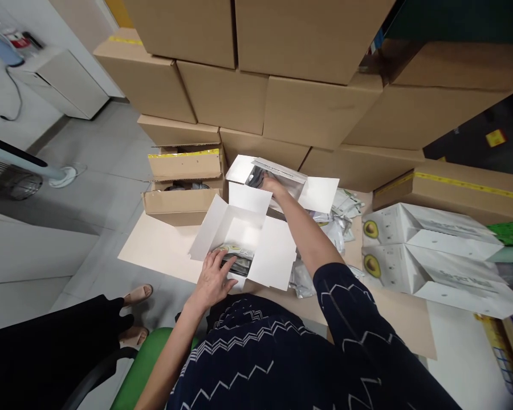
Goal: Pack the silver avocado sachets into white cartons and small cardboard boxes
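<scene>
My left hand rests at the near edge of an open white carton, its fingers spread over several flat packets standing inside. The packets are pale on top with dark, shiny sides. My right hand reaches into a second open white carton farther back. Its fingers are beside a dark grey packet in that carton, and the fingertips are partly hidden, so I cannot tell whether they grip it.
Brown cardboard boxes are stacked behind. An opened brown box stands left, loose pouches lie right, beside white cartons with avocado pictures. A person's feet and a green chair are at lower left.
</scene>
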Tool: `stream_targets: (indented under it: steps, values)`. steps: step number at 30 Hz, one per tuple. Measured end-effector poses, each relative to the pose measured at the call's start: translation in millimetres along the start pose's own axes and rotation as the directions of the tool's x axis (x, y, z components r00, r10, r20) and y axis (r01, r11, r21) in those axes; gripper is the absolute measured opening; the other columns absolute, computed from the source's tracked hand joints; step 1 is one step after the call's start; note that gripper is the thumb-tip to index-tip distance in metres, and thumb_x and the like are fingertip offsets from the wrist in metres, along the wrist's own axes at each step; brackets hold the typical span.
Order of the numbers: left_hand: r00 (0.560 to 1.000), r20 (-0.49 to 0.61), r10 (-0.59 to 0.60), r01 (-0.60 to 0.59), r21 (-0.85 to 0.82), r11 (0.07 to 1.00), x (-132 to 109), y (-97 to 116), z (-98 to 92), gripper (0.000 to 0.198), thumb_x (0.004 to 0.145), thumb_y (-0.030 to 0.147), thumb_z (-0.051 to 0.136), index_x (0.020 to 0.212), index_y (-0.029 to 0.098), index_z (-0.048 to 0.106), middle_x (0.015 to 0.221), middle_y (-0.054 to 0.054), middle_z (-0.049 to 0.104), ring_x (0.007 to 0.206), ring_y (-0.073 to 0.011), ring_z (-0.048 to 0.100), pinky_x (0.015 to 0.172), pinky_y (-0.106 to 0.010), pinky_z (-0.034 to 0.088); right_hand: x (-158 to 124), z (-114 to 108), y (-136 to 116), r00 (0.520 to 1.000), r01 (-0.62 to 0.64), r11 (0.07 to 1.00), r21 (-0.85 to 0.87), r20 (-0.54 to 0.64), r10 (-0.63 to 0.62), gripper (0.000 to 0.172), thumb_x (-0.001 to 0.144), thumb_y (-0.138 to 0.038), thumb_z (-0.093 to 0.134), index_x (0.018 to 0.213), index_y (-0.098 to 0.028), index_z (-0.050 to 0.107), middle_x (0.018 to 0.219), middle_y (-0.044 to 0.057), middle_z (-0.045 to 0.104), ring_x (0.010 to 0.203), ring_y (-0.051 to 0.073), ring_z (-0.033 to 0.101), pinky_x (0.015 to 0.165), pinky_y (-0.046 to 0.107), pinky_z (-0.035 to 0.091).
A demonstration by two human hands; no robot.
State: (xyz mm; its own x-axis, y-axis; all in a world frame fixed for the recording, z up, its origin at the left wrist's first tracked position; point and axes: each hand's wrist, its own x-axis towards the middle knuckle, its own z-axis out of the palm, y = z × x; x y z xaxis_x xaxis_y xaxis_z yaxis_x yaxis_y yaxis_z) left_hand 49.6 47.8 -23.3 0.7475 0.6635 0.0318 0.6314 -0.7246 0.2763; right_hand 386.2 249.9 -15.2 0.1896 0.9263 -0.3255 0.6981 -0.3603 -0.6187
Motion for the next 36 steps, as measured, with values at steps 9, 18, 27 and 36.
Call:
stream_targets:
  steps: [9,18,27,36]
  values:
    - [1.000,0.008,-0.011,0.011,-0.023,1.000,0,0,0.5,0.057,0.086,0.035,0.066,0.139,0.020,0.053,0.145,-0.017,0.043,0.137,-0.0385,0.035,0.114,-0.062,0.034,0,0,22,0.955,-0.291,0.932,-0.216,0.000,0.298,0.073,0.081,-0.005,0.061,0.150,0.000,0.037,0.136,0.029,0.057,0.125,0.032,0.058,0.096,0.037,0.051]
    - [1.000,-0.012,0.002,-0.002,-0.044,0.999,0,1,-0.7,0.057,0.085,0.033,0.068,0.138,0.021,0.054,0.145,-0.017,0.044,0.135,-0.0383,0.037,0.113,-0.062,0.035,-58,-32,45,0.983,-0.127,0.952,-0.279,-0.161,0.084,0.027,0.090,-0.012,0.048,0.107,-0.014,0.068,0.113,0.016,0.070,0.107,0.027,0.065,0.090,0.034,0.050]
    - [1.000,-0.011,0.018,-0.018,-0.049,0.999,0,0,-1.3,0.058,0.085,0.034,0.068,0.141,0.022,0.053,0.146,-0.016,0.043,0.135,-0.0380,0.037,0.113,-0.062,0.034,-201,-100,28,0.779,0.392,0.919,0.045,-0.547,-0.306,0.038,0.101,-0.044,0.041,0.125,-0.025,0.063,0.101,0.005,0.069,0.081,0.020,0.068,0.071,0.034,0.057]
    - [1.000,0.006,0.031,-0.031,-0.078,0.997,3,-1,-1.7,0.058,0.085,0.036,0.068,0.140,0.023,0.055,0.146,-0.016,0.042,0.135,-0.0386,0.036,0.113,-0.063,0.034,-235,-64,-31,0.764,0.631,0.742,0.228,-0.351,-0.542,0.030,0.099,-0.027,0.049,0.121,-0.031,0.068,0.108,-0.001,0.072,0.084,0.015,0.069,0.078,0.033,0.059]
